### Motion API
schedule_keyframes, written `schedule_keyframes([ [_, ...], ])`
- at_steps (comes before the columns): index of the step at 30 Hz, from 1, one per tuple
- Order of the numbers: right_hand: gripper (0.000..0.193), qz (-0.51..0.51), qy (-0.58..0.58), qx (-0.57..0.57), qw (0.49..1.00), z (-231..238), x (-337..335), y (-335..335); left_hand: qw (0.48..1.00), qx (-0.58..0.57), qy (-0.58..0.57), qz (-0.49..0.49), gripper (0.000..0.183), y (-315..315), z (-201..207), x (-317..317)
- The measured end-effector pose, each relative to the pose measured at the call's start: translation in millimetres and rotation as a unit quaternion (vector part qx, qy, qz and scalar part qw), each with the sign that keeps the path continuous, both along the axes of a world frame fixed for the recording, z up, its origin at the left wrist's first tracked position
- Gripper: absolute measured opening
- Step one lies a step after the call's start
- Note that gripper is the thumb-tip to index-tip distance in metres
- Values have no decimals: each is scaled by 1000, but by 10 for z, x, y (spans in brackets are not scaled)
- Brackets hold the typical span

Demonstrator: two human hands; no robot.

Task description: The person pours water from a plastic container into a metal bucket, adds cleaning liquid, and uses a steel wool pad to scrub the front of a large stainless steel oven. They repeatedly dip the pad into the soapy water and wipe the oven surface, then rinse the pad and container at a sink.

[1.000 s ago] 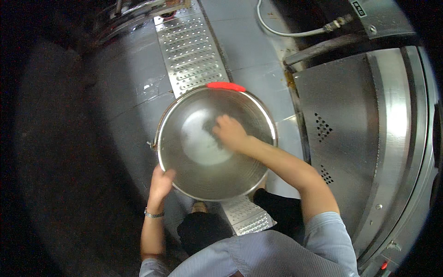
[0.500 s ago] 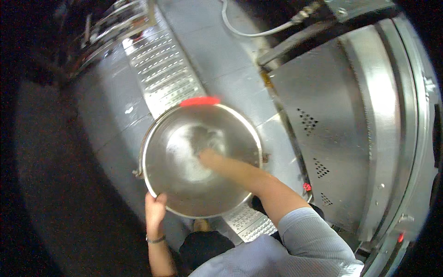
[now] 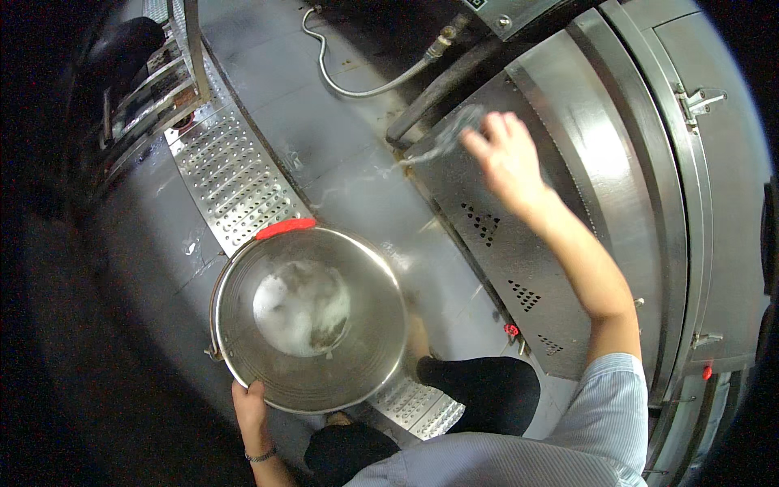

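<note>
A large round stainless steel bucket (image 3: 373,308) stands before me, with white foamy liquid (image 3: 304,304) at its bottom. Its bail handle carries a red grip (image 3: 286,228) that lies against the far rim. My left hand (image 3: 250,406) is closed over the near left rim, its thumb on the inside. Out to the right, my right hand (image 3: 510,158) is raised with its fingers apart, clear of the bucket. A blurred streak of clear liquid (image 3: 446,142) hangs in the air beside its fingertips, in front of the steel cabinet panel.
Along the right runs a big steel cabinet (image 3: 600,154) with perforated vents and latches. A flexible hose (image 3: 324,69) bends over the grey tiled floor (image 3: 276,81). A perforated drain cover (image 3: 235,166) passes beneath the bucket. A metal rack (image 3: 154,85) stands at far left.
My right hand has come out of the bucket and swung up to the right, with liquid flying off beside it. My left hand still grips the rim. The whole view has shifted.
</note>
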State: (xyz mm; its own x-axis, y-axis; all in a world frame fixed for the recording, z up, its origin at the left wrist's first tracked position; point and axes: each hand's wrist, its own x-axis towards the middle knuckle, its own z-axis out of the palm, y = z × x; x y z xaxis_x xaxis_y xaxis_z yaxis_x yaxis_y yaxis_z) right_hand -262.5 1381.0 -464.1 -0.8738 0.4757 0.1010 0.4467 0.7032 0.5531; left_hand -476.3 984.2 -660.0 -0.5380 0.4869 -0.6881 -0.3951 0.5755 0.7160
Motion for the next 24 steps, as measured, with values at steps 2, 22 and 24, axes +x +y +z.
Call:
schedule_keyframes([
  [2,30,18,-41,138,989,-53,391,525,1000,5,-7,3,30,38,38,4],
  [22,43,-85,-94,287,950,-744,324,998,993,-97,52,-35,32,4,15,10],
  [24,43,-74,-88,258,959,-757,412,959,999,-31,25,7,31,-45,-1,12],
])
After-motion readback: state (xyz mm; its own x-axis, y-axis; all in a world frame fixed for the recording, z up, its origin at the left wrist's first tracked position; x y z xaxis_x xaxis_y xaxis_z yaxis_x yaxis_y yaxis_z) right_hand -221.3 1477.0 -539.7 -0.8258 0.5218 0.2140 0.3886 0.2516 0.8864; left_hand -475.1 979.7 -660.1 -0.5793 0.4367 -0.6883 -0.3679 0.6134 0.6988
